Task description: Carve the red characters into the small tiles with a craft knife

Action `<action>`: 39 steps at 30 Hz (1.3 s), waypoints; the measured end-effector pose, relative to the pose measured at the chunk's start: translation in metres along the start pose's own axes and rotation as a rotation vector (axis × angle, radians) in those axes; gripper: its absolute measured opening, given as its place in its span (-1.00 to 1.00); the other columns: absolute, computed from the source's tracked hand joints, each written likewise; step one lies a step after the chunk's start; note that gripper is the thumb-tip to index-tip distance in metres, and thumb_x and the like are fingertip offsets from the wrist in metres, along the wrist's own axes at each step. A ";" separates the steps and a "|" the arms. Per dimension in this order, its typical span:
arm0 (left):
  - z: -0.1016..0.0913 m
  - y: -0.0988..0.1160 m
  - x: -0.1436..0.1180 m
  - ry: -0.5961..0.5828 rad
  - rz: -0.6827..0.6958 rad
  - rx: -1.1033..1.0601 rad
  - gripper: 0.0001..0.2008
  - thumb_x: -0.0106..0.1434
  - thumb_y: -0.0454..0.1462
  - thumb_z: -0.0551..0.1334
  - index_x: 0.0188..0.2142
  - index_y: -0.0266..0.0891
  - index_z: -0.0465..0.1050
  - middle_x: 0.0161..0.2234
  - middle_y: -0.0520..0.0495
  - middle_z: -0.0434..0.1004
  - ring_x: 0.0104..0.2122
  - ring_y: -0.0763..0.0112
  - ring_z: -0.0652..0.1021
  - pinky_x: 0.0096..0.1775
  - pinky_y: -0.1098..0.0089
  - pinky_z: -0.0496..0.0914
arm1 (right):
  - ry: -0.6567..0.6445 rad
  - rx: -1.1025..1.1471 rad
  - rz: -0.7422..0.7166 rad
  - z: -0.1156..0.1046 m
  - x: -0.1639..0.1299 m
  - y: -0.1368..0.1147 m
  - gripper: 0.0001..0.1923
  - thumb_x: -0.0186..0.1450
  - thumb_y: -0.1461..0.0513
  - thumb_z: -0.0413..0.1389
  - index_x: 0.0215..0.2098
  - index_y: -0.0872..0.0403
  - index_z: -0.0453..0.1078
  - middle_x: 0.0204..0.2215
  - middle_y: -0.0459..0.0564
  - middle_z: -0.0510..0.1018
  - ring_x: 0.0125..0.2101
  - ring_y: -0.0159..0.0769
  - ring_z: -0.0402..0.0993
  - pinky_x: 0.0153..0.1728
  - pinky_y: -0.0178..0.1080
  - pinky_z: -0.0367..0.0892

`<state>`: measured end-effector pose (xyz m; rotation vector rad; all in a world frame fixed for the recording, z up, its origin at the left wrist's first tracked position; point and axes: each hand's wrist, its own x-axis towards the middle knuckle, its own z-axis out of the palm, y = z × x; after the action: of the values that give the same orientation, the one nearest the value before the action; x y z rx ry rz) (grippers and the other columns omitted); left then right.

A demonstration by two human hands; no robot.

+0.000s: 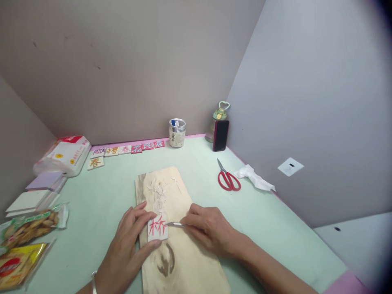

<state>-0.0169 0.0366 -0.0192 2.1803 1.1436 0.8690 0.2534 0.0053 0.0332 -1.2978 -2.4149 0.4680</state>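
I see my left hand curled around a small white tile with a red character on it, thumb below and fingers along its left and top edges, pinning it flat on a pale wooden board that lies on the green worktop. My right hand is pinched on a thin metal blade, whose tip meets the tile's right edge. Pale shavings are scattered over the board's far half. Beyond the board, red-handled scissors lie near a crumpled white tissue on the right. At the back wall stand a clear jar, a dark phone leaning upright, and a green bottle behind it. A row of small lettered tiles runs along the back edge. On the left sit a white packet, stacked blank slabs and snack bags.
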 end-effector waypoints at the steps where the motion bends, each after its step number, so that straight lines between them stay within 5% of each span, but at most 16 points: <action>1: 0.000 0.002 0.000 0.013 -0.011 -0.013 -0.69 0.38 -0.13 0.19 0.10 0.03 0.34 0.12 -0.10 0.36 0.33 0.03 0.21 0.28 -0.09 0.20 | 0.006 -0.013 -0.003 0.001 0.000 0.000 -0.75 0.48 0.25 -0.04 -0.06 0.03 0.47 -0.30 -0.04 0.47 -0.40 -0.34 0.40 -0.40 -0.31 0.17; 20: 0.000 -0.005 -0.001 -0.034 -0.001 -0.004 -0.66 0.37 -0.16 0.20 0.12 0.01 0.33 0.17 -0.13 0.28 0.33 0.01 0.22 0.25 -0.02 0.29 | 0.057 -0.127 -0.067 0.007 0.010 -0.001 -0.78 0.47 0.26 -0.05 -0.17 0.05 0.45 -0.37 -0.07 0.44 -0.48 -0.36 0.31 -0.46 -0.27 0.09; 39: -0.001 -0.003 0.001 -0.018 0.012 -0.029 -0.66 0.38 -0.14 0.20 0.13 0.11 0.31 0.16 -0.04 0.31 0.33 0.08 0.22 0.25 0.03 0.27 | 0.087 -0.107 -0.080 0.008 0.002 0.007 -0.74 0.50 0.24 -0.07 -0.05 0.04 0.47 -0.36 -0.06 0.45 -0.45 -0.34 0.32 -0.44 -0.27 0.09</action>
<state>-0.0192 0.0387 -0.0201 2.1696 1.1032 0.8638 0.2539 0.0093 0.0235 -1.2325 -2.4374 0.2577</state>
